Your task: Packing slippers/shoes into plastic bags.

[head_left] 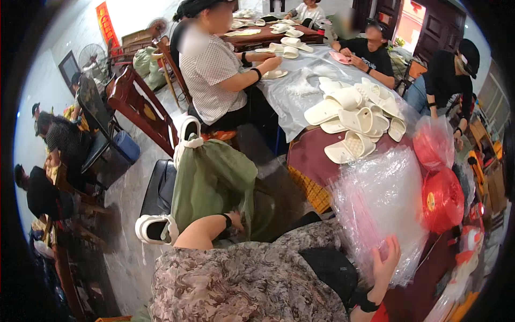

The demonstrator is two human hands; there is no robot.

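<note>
Clear plastic bags (383, 206) are lying in a stack on the table (314, 155), just below the pile of cream slippers (357, 121). Right hand (385, 260) is pressing on the stack's lower edge, fingers spread, clenching nothing. Left hand (234, 221) is dipping behind the green sack (212, 180) (grip hidden, cannot tell). Likely step: picking a bag; next needs pinching one sheet free.
</note>
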